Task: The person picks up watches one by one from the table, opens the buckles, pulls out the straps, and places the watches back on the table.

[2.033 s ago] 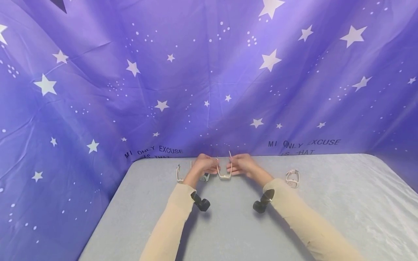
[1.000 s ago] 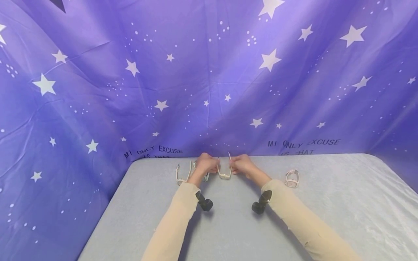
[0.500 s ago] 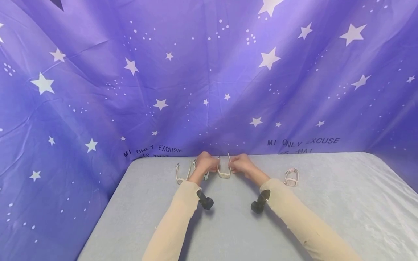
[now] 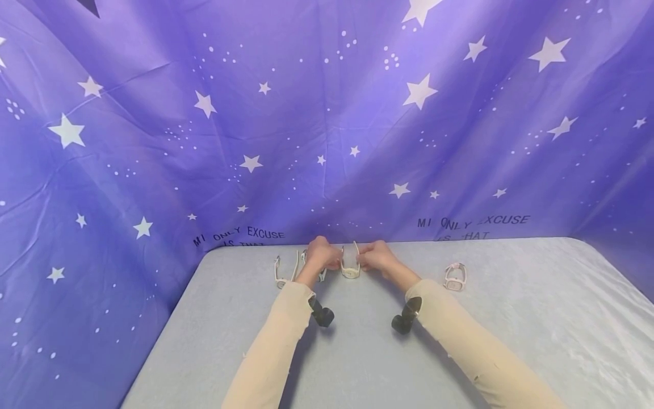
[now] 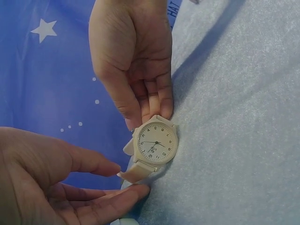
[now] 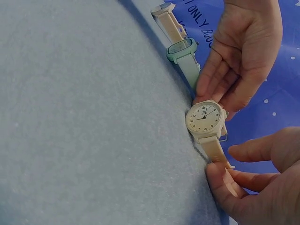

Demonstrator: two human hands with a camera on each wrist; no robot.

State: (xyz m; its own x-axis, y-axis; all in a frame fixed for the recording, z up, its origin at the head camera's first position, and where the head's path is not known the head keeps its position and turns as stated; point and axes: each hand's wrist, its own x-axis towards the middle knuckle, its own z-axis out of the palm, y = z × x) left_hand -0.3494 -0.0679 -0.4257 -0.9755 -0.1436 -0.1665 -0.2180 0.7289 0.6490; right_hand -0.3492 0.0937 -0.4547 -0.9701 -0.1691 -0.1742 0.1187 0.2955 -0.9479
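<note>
Strap on the right of the cream watch was leaned inward, and its dial was brought into fuller view.
Cream watch: placed near the back edge of the grey table, between the hands; whether its weight was borne by the table could not be told. Right hand: drawn in from a looser spread, strap pinched between finger and thumb. Left hand: opposite strap side held between finger and thumb, firmness not discernible. By the change, a small adjustment of the watch's stance was suggested, with release not yet made. Also listed: green watch, partly hidden by the left hand in the head view; pinkish watch, well apart at right.
</note>
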